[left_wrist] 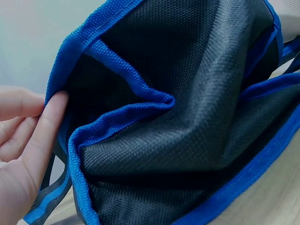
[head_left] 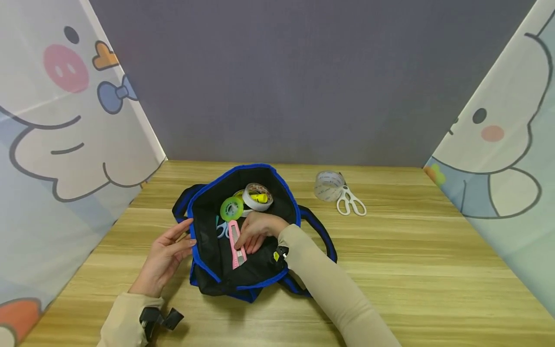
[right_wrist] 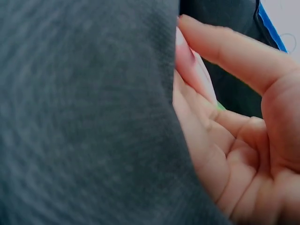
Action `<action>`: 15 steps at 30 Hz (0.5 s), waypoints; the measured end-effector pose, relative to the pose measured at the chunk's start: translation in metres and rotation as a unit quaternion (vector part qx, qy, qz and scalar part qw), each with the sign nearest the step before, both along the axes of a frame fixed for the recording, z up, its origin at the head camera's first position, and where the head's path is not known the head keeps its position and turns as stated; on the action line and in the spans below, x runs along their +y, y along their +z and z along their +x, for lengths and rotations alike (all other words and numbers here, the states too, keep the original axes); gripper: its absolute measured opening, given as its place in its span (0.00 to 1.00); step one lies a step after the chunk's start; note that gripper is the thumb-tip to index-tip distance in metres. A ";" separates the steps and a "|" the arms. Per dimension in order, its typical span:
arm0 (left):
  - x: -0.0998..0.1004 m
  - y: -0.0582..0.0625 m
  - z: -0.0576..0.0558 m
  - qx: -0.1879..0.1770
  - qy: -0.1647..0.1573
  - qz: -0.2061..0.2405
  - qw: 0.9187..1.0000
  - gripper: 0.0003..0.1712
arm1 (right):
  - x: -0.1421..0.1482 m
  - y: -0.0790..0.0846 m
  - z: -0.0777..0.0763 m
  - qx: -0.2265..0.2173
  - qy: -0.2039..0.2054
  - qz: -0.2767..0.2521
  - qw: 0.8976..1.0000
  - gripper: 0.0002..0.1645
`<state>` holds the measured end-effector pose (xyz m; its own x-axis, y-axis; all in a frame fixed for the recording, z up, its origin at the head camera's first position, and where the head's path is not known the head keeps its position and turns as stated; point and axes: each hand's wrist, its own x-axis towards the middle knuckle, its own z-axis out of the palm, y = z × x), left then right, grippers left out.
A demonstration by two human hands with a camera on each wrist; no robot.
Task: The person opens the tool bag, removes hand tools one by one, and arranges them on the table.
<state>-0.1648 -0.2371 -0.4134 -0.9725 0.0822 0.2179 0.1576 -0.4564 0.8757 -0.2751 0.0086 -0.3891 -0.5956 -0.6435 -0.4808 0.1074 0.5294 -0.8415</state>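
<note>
A black bag (head_left: 208, 241) with blue edging stands with its mouth spread wide on the table. My left hand (head_left: 166, 255) pinches the bag's left rim between thumb and fingers, as the left wrist view also shows. Inside the bag, my right hand (head_left: 257, 231) holds a pink utility knife (head_left: 234, 238) between thumb and fingers. In the right wrist view the bag's cloth covers part of that hand and the knife. Behind the knife lie a green tape roll (head_left: 231, 208), a white tape roll (head_left: 251, 200), a yellow object (head_left: 260, 198) and light-blue scissors (head_left: 222, 230).
To the right of the bag, a clear tape roll (head_left: 328, 187) sits on the wooden table (head_left: 412, 250) beside white-handled scissors (head_left: 351, 201). A black and blue strap (head_left: 323, 231) loops out from the bag's right side. A grey panel (head_left: 295, 86) stands behind the table.
</note>
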 end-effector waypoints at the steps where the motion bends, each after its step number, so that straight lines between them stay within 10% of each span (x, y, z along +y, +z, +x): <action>1: 0.000 0.000 0.000 0.000 0.001 -0.002 1.000 0.31 | -0.001 0.000 0.000 -0.003 0.012 0.003 1.000 0.05; 15: 0.000 0.001 0.001 -0.006 0.002 -0.002 1.000 0.31 | 0.000 0.007 0.004 -0.039 0.023 -0.029 0.999 0.04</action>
